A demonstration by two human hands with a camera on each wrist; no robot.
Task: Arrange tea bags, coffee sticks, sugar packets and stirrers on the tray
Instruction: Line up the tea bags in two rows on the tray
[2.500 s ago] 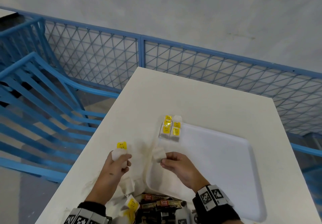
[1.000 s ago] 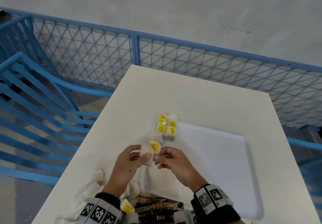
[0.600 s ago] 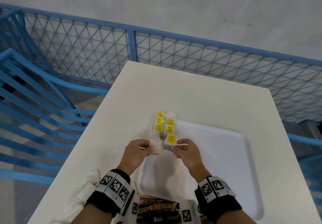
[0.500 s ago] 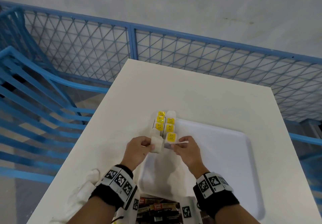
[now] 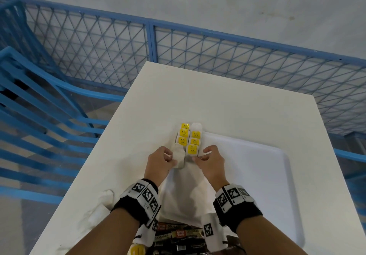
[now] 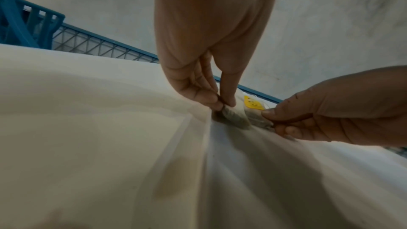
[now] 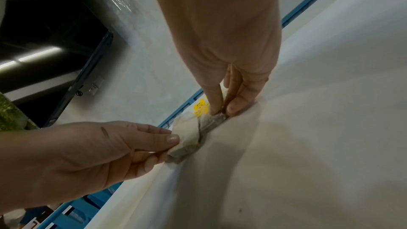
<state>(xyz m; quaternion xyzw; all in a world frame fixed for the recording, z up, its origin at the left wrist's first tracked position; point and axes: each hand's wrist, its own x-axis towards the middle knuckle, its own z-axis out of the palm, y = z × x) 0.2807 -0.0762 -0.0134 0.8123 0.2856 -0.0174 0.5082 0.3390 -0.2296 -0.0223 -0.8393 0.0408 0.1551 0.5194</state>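
1. White tabletop [image 5: 227, 104] fills the space inside a blue mesh fence [image 5: 237, 56]; nearest the person lies a heap of dark coffee sticks [image 5: 178, 235], untouched.
2. Beyond it, the left hand [image 5: 158, 160] pinches a plain white paper tea bag [image 5: 179, 156] at the shallow white plastic tray [image 5: 257, 175]'s near-left rim.
3. Beside it, the right hand [image 5: 210, 160] pinches a yellow-tagged tea bag [image 5: 192, 150].
4. Both bags hung above the tray a second ago; now they are down, extending two rows of yellow-tagged tea bags [image 5: 189, 134] at the far-left corner. Sticks, sugar and stirrers remain.
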